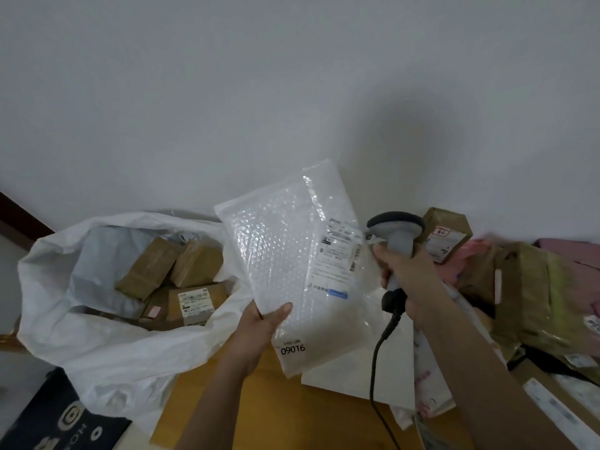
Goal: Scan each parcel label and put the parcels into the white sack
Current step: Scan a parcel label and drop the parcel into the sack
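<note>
Our left hand (259, 323) pinches the light, floppy bubble mailer (292, 264) by its near edge; our right hand (409, 280) grips the scanner (397, 232).

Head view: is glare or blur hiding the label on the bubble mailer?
Head view: light is dim and even; the bubble mailer film shows some sheen, and the shipping label print is too soft to read. The parcels at the right edge are blurred, and the scanner throws a soft shadow on the wall.
</note>
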### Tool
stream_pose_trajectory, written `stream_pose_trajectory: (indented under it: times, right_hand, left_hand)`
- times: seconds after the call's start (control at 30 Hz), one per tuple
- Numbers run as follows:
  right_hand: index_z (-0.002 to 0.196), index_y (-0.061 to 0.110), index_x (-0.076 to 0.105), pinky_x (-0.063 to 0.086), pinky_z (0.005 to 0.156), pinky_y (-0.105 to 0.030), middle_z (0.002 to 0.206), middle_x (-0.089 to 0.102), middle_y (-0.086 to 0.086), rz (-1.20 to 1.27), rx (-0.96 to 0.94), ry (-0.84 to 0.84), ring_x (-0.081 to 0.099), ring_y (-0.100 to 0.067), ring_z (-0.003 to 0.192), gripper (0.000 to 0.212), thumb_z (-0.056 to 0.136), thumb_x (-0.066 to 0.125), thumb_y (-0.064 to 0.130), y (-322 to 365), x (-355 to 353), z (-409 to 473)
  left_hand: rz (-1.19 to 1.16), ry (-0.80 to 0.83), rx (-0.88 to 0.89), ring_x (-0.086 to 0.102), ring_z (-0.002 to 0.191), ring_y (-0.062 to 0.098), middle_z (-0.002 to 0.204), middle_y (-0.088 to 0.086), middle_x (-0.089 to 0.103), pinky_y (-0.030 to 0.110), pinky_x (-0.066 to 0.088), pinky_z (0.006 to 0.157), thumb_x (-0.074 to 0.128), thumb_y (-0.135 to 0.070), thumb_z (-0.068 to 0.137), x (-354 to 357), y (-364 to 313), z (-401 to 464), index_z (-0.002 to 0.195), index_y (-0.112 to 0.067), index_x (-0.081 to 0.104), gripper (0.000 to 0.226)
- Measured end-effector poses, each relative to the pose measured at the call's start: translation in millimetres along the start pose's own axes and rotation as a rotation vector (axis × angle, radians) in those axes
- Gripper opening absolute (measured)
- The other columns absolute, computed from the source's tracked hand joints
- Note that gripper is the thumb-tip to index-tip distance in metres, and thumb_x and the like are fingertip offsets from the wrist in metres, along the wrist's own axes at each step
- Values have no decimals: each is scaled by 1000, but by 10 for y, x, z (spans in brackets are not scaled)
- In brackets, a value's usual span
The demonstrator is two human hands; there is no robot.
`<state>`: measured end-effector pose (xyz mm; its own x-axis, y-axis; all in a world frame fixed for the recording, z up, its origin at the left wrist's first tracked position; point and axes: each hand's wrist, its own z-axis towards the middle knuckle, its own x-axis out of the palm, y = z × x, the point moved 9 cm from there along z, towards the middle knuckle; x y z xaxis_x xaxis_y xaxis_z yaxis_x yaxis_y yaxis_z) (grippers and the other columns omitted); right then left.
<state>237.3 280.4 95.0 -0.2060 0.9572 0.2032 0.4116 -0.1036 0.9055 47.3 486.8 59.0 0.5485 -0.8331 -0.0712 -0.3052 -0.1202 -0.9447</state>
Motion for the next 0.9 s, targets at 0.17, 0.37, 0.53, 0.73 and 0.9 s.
stream_pose_trajectory:
  times: [0.17, 0.37, 0.53, 0.73, 0.9]
  right_hand:
    - [96, 11, 54, 41, 42, -23, 80, 50, -5, 20, 166, 2, 48, -12, 45, 28, 92, 63, 37, 78, 79, -122]
    - [95, 10, 56, 41, 41, -23, 80, 49, -9, -30, 124, 213, 49, -12, 41, 25, 100, 50, 34, 406, 320, -447]
    - [110, 6, 58, 44, 43, -23, 98, 59, -11, -74, 20, 293, 50, -12, 45, 36, 99, 50, 39, 660, 425, -701]
    - [121, 6, 57, 44, 43, -22, 100, 62, -10, -32, 35, 251, 48, -12, 46, 42, 98, 51, 41, 746, 413, -825]
    - [116, 7, 57, 45, 43, -23, 95, 62, -9, 8, 56, 228, 47, -14, 48, 39, 98, 51, 41, 770, 390, -867]
  left_hand:
    - [-62, -132, -61, 72, 93, 28, 108, 7, 74, 44, 59, 73, 68, -21, 89, -204, 163, 65, 122, -18, 61, 34]
    - [-192, -222, -140, 71, 95, 33, 109, 10, 73, 55, 58, 77, 69, -21, 89, -279, 347, 128, 128, -14, 58, 41]
    - [-267, -279, -161, 70, 95, 34, 109, 12, 72, 46, 59, 70, 68, -16, 90, -285, 439, 133, 127, -11, 57, 38]
    - [-354, -296, -142, 68, 101, 35, 116, 13, 69, 59, 55, 82, 67, -12, 90, -247, 460, 139, 128, -11, 56, 40]
    - [-369, -336, -134, 68, 102, 35, 116, 12, 70, 63, 54, 83, 69, -13, 89, -250, 484, 136, 129, -12, 56, 42]
